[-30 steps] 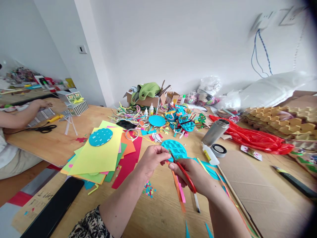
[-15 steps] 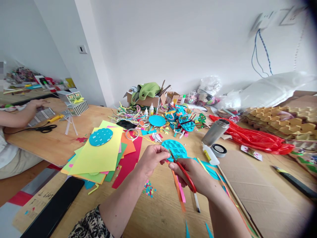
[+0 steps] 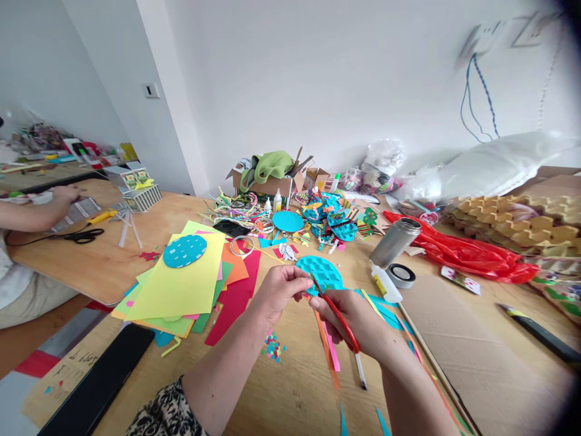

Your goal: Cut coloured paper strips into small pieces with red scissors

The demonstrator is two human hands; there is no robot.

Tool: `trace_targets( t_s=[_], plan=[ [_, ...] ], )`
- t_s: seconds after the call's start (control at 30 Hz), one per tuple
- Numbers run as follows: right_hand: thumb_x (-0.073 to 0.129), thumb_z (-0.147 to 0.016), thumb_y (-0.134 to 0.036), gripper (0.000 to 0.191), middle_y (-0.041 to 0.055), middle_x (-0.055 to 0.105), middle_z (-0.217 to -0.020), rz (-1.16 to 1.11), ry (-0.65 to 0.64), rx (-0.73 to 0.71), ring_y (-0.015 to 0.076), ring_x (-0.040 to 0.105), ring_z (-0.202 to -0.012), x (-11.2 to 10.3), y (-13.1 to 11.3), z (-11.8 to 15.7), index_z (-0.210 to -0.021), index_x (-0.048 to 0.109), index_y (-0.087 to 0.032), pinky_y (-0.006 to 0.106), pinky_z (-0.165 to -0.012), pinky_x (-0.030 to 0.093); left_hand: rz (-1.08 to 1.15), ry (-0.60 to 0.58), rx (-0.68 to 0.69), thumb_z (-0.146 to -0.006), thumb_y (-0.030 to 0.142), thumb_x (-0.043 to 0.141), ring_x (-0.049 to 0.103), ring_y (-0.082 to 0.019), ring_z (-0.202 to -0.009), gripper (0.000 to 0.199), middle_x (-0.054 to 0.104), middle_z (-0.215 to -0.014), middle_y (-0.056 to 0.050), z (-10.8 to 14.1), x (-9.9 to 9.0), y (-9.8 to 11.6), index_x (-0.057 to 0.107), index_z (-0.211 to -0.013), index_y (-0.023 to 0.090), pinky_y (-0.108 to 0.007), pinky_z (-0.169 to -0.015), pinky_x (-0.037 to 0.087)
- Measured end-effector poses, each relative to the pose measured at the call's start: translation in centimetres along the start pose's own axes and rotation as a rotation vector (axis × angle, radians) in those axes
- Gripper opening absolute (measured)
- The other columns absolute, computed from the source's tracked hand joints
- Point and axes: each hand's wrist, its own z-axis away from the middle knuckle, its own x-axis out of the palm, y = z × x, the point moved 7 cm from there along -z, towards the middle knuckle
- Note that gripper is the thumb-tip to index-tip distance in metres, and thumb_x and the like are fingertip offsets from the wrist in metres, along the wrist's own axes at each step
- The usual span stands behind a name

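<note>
My right hand (image 3: 358, 321) is closed around a pair of red-handled scissors (image 3: 341, 322), its blades pointing up and left. The blade tips meet the fingertips of my left hand (image 3: 282, 292), which is pinched shut; whatever it holds is too small to make out. Just beyond both hands lies a blue disc (image 3: 320, 268) with a pattern of raised or darker patches. Below my left hand is a little heap of coloured paper dots (image 3: 273, 348). Orange and pink paper strips (image 3: 333, 352) and a pen (image 3: 361, 370) lie under my right hand.
Coloured paper sheets (image 3: 179, 290) with a dotted blue disc (image 3: 184, 251) lie to the left, near a black phone-like slab (image 3: 97, 381). At right are a steel flask (image 3: 396, 242), a glue bottle (image 3: 385, 283), cardboard (image 3: 458, 345) and a utility knife (image 3: 542, 333). Another person's arm (image 3: 40, 215) works far left.
My hands and the scissors stay almost in place, with barely any shift. At the far left, the other person's hand and arm have moved slightly.
</note>
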Motion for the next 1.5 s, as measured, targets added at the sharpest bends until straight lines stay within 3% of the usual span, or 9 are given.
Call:
trace_targets(
  t_s=[0.4, 1.27, 1.5],
  plan=[
    [0.044, -0.084, -0.063, 0.051, 0.0012, 0.059, -0.051, -0.015, -0.016, -0.015, 0.0119, 0.056, -0.043, 0.12, -0.02, 0.08, -0.060, 0.049, -0.018, 0.021, -0.043, 0.039, 0.000, -0.025, 0.007, -0.064, 0.024, 0.068, 0.045, -0.007, -0.051, 0.014, 0.053, -0.056, 0.003, -0.05, 0.01, -0.18, 0.061, -0.065, 0.013, -0.024, -0.053, 0.035],
    [0.044, -0.085, -0.060, 0.049, 0.0002, 0.056, -0.047, -0.011, -0.012, 0.000, 0.0100, 0.052, -0.039, 0.15, -0.28, 0.12, -0.058, 0.046, -0.018, 0.019, -0.041, 0.037, 0.007, 0.038, 0.009, -0.063, 0.023, 0.066, 0.042, -0.006, -0.047, 0.012, 0.050, -0.050, 0.004, 0.14, -0.15, 0.23, 0.061, -0.064, 0.012, -0.021, -0.049, 0.029],
    [0.044, -0.085, -0.060, 0.050, 0.0001, 0.056, -0.047, -0.009, -0.011, -0.009, 0.0097, 0.052, -0.039, 0.19, -0.12, 0.09, -0.059, 0.047, -0.018, 0.019, -0.041, 0.036, 0.007, 0.004, -0.016, -0.062, 0.025, 0.069, 0.044, -0.007, -0.049, 0.017, 0.053, -0.055, 0.003, 0.00, 0.03, -0.22, 0.061, -0.067, 0.012, -0.023, -0.050, 0.034]
  ],
)
